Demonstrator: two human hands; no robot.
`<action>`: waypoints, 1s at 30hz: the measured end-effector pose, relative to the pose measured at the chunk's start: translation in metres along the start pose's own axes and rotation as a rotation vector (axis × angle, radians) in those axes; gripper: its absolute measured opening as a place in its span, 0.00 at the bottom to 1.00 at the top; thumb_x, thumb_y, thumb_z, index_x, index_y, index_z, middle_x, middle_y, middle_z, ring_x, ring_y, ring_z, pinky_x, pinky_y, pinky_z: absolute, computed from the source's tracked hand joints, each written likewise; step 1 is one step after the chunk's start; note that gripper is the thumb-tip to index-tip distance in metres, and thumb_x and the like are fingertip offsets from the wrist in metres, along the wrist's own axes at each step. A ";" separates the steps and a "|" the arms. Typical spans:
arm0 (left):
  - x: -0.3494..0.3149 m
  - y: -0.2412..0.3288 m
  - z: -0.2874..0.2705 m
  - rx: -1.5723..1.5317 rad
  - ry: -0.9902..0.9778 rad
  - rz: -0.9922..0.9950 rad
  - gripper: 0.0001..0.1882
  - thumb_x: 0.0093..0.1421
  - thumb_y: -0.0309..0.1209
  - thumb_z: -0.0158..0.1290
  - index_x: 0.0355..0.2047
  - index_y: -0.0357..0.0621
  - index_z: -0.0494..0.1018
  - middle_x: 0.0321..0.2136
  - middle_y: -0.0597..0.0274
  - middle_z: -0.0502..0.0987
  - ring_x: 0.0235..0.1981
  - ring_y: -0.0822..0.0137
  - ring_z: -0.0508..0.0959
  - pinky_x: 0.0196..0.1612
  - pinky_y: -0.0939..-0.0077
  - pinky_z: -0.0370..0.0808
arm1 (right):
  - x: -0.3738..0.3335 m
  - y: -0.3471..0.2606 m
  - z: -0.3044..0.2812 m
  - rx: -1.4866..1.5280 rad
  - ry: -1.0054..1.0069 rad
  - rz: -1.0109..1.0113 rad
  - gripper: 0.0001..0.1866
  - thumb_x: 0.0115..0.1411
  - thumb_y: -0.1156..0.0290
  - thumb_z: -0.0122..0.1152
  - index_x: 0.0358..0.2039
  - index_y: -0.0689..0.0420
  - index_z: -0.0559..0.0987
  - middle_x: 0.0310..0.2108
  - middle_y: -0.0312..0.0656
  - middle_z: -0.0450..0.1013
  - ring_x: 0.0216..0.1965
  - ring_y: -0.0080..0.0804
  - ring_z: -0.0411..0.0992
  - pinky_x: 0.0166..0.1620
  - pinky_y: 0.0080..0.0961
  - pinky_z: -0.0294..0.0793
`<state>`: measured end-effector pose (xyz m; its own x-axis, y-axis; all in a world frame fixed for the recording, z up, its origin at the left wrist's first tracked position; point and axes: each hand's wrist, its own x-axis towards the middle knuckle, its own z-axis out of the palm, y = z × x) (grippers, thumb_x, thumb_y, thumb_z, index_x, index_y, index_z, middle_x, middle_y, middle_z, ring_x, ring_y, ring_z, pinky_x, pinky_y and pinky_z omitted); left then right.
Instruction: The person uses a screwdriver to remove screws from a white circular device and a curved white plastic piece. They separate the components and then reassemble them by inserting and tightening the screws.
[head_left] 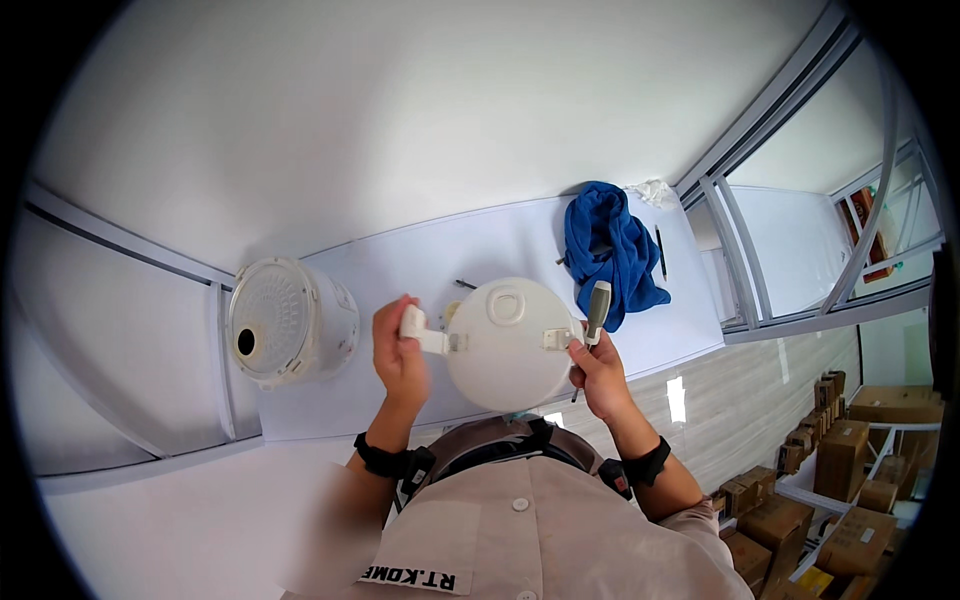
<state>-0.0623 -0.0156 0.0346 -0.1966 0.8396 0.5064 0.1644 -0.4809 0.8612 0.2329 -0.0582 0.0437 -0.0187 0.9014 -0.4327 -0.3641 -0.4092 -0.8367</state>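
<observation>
A round white lid-like part (505,365) is held just in front of my body, above the near edge of the white table. My left hand (395,355) is closed around a white bracket-shaped handle (428,335), which meets the lid's left side. On the other side my right hand (604,378) grips a screwdriver (599,303) with a grey handle, its shaft pointing down past the fingers. The same hand's fingertips rest at the lid's right edge, beside a small square fitting (556,340).
A white drum-shaped housing (340,320) with a dark hole stands at left. Blue cloth (606,250), a black pen-like stick (661,252) and crumpled white material (655,193) lie right. A small dark metal piece (465,284) lies behind the lid. Cardboard boxes (840,460) fill shelves lower right.
</observation>
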 end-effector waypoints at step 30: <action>0.044 0.051 -0.028 -0.900 0.434 -0.664 0.27 0.75 0.58 0.38 0.58 0.51 0.68 0.43 0.71 0.69 0.38 0.70 0.71 0.43 0.58 0.72 | 0.061 0.034 -0.020 0.157 0.214 0.074 0.12 0.73 0.64 0.57 0.52 0.51 0.69 0.27 0.28 0.66 0.23 0.17 0.60 0.26 0.21 0.59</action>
<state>-0.0890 -0.0105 0.1022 -0.3253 0.9184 -0.2251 -0.7932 -0.1355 0.5936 0.2382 -0.0201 -0.0182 0.1401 0.8125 -0.5658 -0.5091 -0.4311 -0.7450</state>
